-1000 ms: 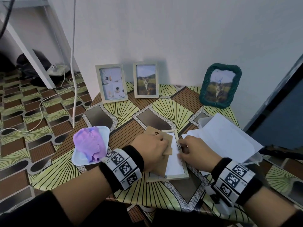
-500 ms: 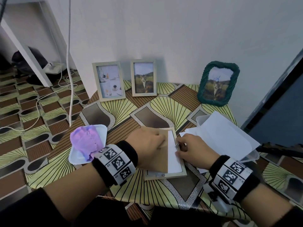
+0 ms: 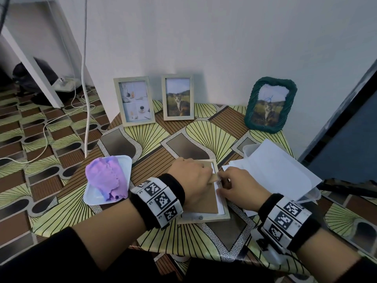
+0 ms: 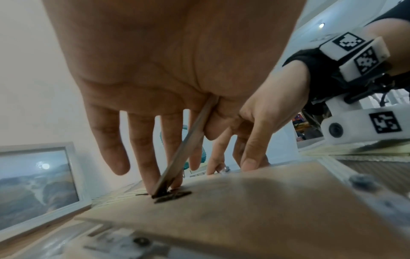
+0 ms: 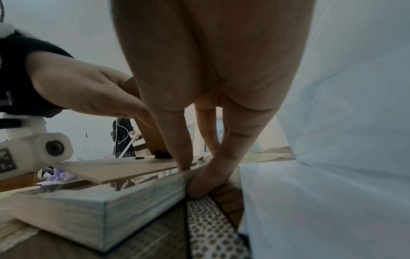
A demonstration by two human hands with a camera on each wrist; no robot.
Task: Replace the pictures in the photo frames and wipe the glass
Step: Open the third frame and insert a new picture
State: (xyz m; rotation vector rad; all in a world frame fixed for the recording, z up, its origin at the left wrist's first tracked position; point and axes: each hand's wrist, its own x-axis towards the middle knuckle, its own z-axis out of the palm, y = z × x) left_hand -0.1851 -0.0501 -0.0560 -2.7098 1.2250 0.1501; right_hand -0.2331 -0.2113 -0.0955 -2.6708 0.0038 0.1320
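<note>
A light wooden photo frame lies face down near the table's front edge. A brown backing board rests in it, with a strip of white picture paper showing along its right side. My left hand is over the board. In the left wrist view its thumb and index finger pinch the board's stand, while the other fingertips touch the board. My right hand grips the frame's right rail, thumb on the board's edge and a finger against the rail's outer side.
A purple cloth sits on a white tray to the left. Two pale frames and a green woven frame stand against the wall. White sheets lie over a clear container at right.
The backing board has gone from skewed to lying straight in the frame and has shifted right, narrowing the white strip. My left hand followed it toward the right hand.
</note>
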